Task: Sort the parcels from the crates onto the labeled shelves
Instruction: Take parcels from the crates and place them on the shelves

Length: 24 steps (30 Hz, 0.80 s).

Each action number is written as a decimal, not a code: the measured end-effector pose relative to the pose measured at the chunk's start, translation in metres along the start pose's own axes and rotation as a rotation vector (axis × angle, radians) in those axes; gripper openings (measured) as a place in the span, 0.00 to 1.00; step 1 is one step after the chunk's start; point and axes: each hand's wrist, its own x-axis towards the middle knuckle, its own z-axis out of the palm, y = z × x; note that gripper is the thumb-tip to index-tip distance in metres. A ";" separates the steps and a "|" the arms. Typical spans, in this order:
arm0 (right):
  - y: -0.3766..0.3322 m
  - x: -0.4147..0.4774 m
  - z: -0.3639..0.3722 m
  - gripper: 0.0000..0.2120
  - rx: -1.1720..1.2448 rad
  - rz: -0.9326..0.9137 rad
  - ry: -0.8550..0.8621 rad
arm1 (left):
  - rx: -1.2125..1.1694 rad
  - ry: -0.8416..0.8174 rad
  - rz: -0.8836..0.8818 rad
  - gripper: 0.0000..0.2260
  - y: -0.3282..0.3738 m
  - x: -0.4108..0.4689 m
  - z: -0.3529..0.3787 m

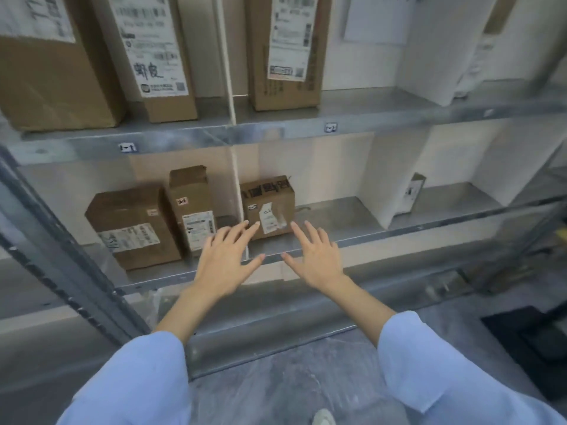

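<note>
Both hands are held out at the lower shelf [337, 222], fingers spread and holding nothing. The left hand [227, 262] and right hand [316, 259] flank a small box [270, 207] that sits on the shelf just right of the white divider [237, 191]. Left fingertips overlap the box's lower corner; contact cannot be told. Left of the divider stand a tall box [193, 207] and a wide box [135, 225].

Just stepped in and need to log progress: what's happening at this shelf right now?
A person reaches both hands toward a small cardboard parcel standing on the lower shelf, just right of the white divider. The left hand and right hand are open, fingers spread near its front corners, holding nothing. A wide parcel and a taller parcel stand left of the divider.
</note>
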 end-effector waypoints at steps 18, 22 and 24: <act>0.396 -0.141 -0.141 0.35 -0.101 0.700 0.167 | -0.124 -0.030 0.637 0.38 0.416 0.170 0.058; 0.501 -0.179 -0.180 0.35 -0.113 0.796 0.194 | -0.185 -0.017 0.725 0.40 0.538 0.200 0.069; 0.548 -0.195 -0.196 0.35 -0.114 0.851 0.235 | -0.217 -0.003 0.765 0.39 0.592 0.214 0.075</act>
